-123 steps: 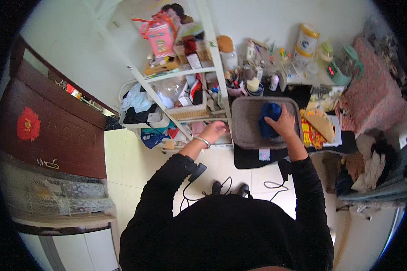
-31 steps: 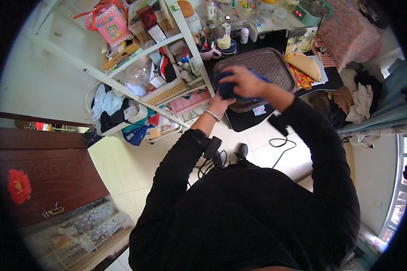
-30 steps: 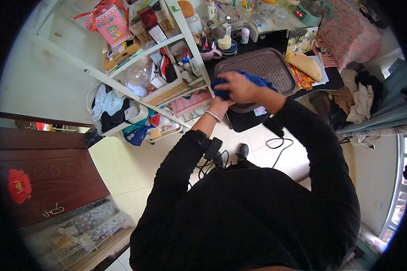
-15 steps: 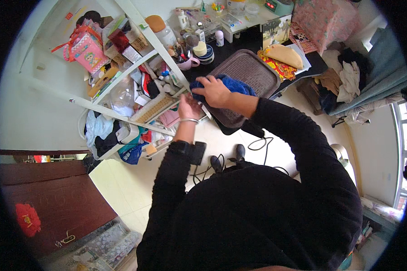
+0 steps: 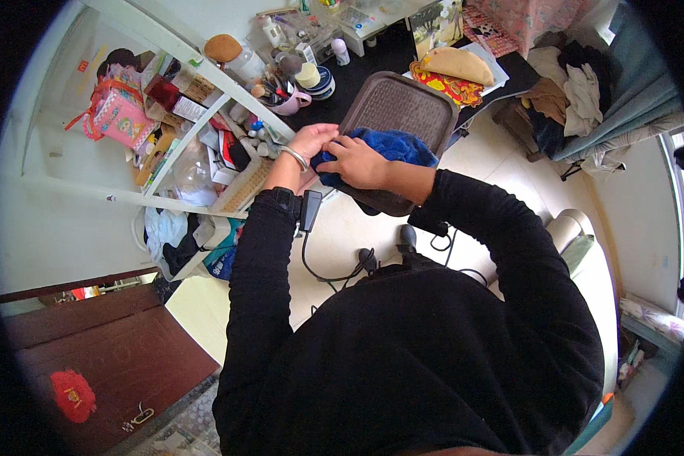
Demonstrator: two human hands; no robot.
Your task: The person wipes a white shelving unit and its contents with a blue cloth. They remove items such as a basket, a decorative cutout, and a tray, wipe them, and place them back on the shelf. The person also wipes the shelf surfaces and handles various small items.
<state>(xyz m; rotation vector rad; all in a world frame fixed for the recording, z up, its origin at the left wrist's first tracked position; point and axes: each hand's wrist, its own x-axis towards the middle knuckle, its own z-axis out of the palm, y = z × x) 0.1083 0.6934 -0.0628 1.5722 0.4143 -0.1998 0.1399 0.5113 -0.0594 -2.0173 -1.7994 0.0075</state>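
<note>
A dark brown rectangular tray (image 5: 391, 102) with a textured inside lies tilted over the front of the black desk. A blue cloth (image 5: 410, 150) is bunched on its near part and left edge. My right hand (image 5: 355, 162) is closed over the cloth, pressing it against the tray. My left hand (image 5: 311, 144), with a bangle at the wrist, is at the tray's left edge beside the cloth. Its fingers are bent in toward the rim and seem to grip it, though the cloth and my right hand partly hide the contact.
A white shelf frame (image 5: 228, 87) crowded with boxes and bags stands close on the left. Behind the tray are a pink mug (image 5: 290, 102), a blue-and-white jar (image 5: 323, 83) and a folded tan item (image 5: 456, 67). A black cable (image 5: 305, 254) hangs by my left forearm.
My left hand has moved up from below the cloth to the tray's left edge. My right hand and the cloth have slid slightly nearer me. The view has shifted, and the tray sits slightly closer.
</note>
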